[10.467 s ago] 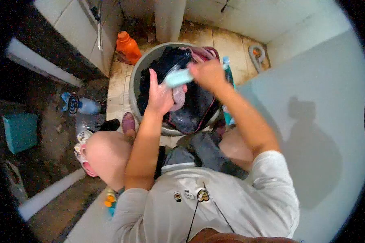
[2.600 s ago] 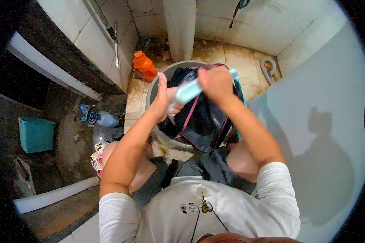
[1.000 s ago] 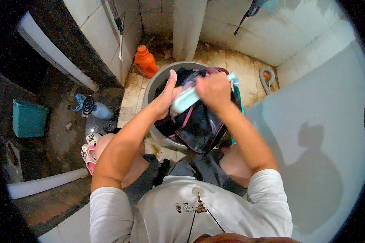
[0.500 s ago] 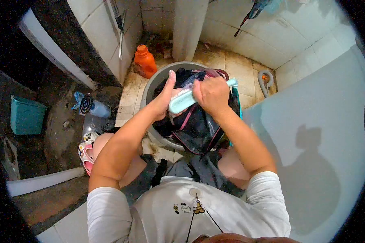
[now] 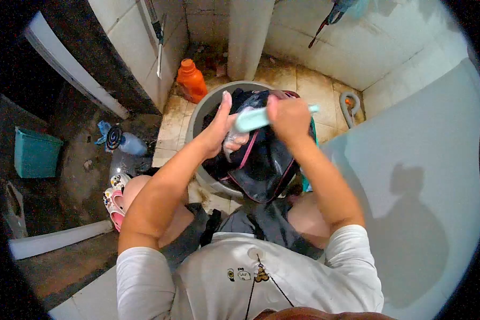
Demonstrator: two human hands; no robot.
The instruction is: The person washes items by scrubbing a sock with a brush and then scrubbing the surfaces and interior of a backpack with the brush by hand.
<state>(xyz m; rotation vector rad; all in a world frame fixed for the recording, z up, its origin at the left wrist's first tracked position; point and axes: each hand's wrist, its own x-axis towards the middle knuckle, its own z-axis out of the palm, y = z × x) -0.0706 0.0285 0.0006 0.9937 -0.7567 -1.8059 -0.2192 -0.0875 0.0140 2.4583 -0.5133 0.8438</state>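
Observation:
My right hand (image 5: 289, 118) is closed round the handle of a pale green brush (image 5: 252, 120), its head lying over the palm side of my left hand. A piece of wet, sudsy fabric (image 5: 233, 143) is in my left hand (image 5: 218, 129), the thumb pointing up and the fingers curled beneath it. Below both hands, a dark bag (image 5: 262, 169) with pink piping fills a round grey tub (image 5: 196, 126). The brush's bristles are hidden from view.
An orange bottle (image 5: 191, 81) stands behind the tub at the left. Near the right wall lies a grey hose (image 5: 349, 109). At far left are a teal bin (image 5: 36, 153), a blue bottle (image 5: 132, 144) and white-and-pink clogs (image 5: 115, 201). A pipe (image 5: 245, 40) rises behind the tub.
The brush in my right hand has shifted up and to the right since half a second ago, showing more of my left fingers. Earlier it moved back and forth over the left hand; the view has shifted.

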